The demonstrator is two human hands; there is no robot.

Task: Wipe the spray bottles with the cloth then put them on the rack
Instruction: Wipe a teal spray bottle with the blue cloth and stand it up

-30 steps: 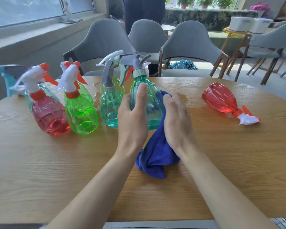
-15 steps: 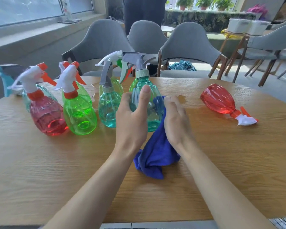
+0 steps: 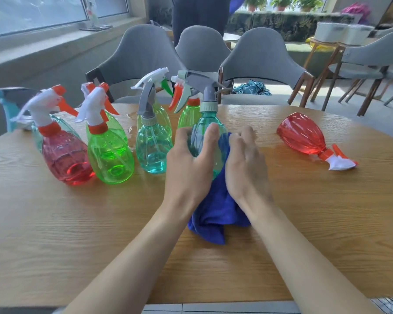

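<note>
For steadiness the teal bottle (image 3: 205,123) is gripped by the left hand (image 3: 188,171); the cloth (image 3: 216,214) is pressed on by the right hand (image 3: 245,171), seemingly flat-fingered.

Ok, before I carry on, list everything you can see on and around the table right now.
Teal spray bottle: 1, teal with a grey sprayer, upright mid-table, held.
Cloth: 1, blue, against that bottle's right side, trailing onto the table.
Other upright spray bottles: at least six, red, green and teal, clustered left of the held one; the back ones are partly hidden.
Fallen spray bottle: 1, red with a white and orange sprayer, lying on its side at the table's right.
Table: 1, wood.
Chairs: at least four, grey, behind the table.
Left hand: grips the teal spray bottle.
Right hand: presses the cloth against it.
</note>
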